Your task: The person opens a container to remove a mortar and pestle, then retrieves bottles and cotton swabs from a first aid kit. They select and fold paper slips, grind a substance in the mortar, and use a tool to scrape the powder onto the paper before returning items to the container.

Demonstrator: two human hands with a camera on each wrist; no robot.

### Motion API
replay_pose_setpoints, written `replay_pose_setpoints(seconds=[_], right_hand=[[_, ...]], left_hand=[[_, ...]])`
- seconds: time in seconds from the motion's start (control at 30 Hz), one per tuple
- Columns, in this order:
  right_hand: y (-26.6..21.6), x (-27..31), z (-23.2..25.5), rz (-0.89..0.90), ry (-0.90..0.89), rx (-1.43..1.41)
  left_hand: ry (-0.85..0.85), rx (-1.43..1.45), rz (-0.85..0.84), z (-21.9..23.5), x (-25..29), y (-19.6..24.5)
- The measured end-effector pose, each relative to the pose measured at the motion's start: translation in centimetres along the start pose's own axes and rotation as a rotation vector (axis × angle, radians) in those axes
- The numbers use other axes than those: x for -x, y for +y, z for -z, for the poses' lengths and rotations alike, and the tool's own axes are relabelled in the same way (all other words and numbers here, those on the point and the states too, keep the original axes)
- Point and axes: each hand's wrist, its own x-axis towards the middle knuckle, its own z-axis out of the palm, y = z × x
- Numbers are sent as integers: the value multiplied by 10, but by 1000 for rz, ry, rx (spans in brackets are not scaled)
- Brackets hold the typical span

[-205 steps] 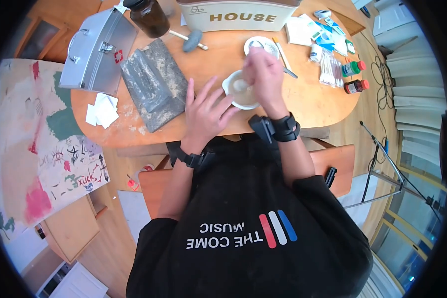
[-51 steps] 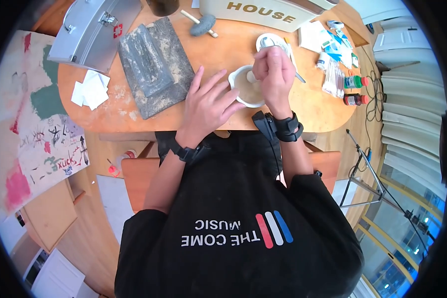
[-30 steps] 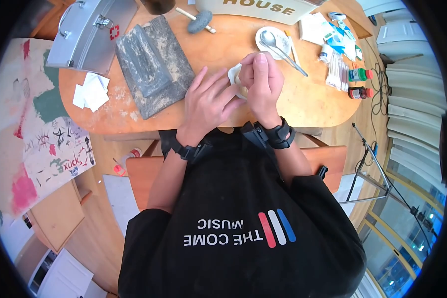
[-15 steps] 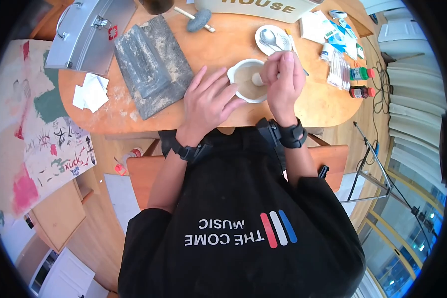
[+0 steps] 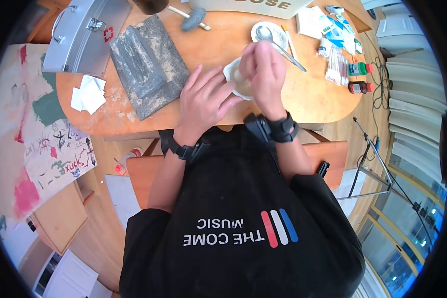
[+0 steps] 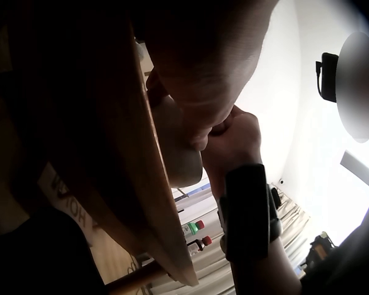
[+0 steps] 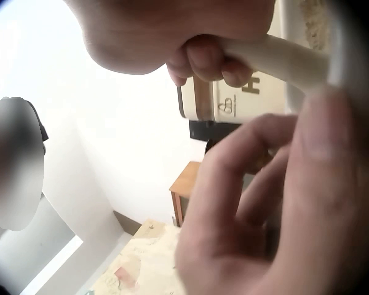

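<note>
A small white mortar (image 5: 228, 72) stands near the front edge of the wooden table, partly covered by both hands in the head view. My right hand (image 5: 266, 75) grips a pale pestle (image 7: 290, 59) from above, its lower end down in the mortar; beige material shows inside the bowl. My left hand (image 5: 202, 103) lies along the mortar's left side with its fingers spread, thumb and index finger at the rim. In the left wrist view the mortar's outer wall (image 6: 187, 167) shows below the hands. Just beyond it sits a white plate (image 5: 256, 36) with a metal spoon (image 5: 264, 33).
Left of the hands lies a grey stone slab (image 5: 176, 74) dusted with powder. Beyond are a silver first-aid case (image 5: 82, 42), a stone roller (image 5: 193, 20) and a HOUSE box (image 5: 223, 6). Cotton swabs (image 5: 336, 67), a green bottle (image 5: 357, 69) and a dark bottle (image 5: 358, 87) stand right.
My right hand has circled with the pestle over the mortar, swinging right half a second ago and back left now. My left hand has stayed at the mortar's side.
</note>
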Motion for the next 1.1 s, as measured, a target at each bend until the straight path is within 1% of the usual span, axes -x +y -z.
replay_pose_setpoints(seconds=[0.03,0.13,0.17,0.27,0.3,0.33,0.4,0.5,0.6,0.63,0.67,0.73,0.77,0.87,0.9,1.0,1.03,1.1], right_hand=[[-13,11,-1,-55,-104,96],[-17,14,27,-23,-175,256],[-15,5,32,-49,-100,139],[-1,-20,19,16,61,-77],[3,-20,7,43,35,-68],[2,-13,0,-28,-12,-66],[-14,7,1,-116,-213,84],[-20,10,33,-21,-260,310],[-10,-16,31,3,23,-92],[-5,-19,21,39,82,-142],[2,-16,12,3,79,-88],[-8,1,8,-126,-143,-18],[-16,5,17,-140,-294,57],[-9,2,41,-100,-100,-16],[1,-9,44,-44,-32,-136],[-2,-7,22,-111,-38,-91],[-5,1,22,-190,-168,-94],[-11,7,30,-106,-130,-1]], left_hand=[[-2,-2,1,1,-1,1],[17,3,-5,-1,-2,-3],[25,10,-9,-2,0,-3],[11,5,-2,-3,1,-3],[11,-2,-8,-3,-1,-3],[9,-6,-10,-2,-1,-2],[8,-2,-8,-1,-2,0],[19,-4,0,1,-5,-2],[9,-3,-6,-1,-1,1],[10,-7,-8,-2,-1,0],[10,-13,-8,-2,-2,-1],[2,-19,-18,0,-5,1],[2,-26,-15,1,-5,1],[11,-5,-8,-1,-2,-2],[8,-16,-9,0,-2,-3],[-2,-24,-10,-2,-2,1],[-4,-27,-11,-1,-2,1],[0,-32,-13,0,-4,-2]])
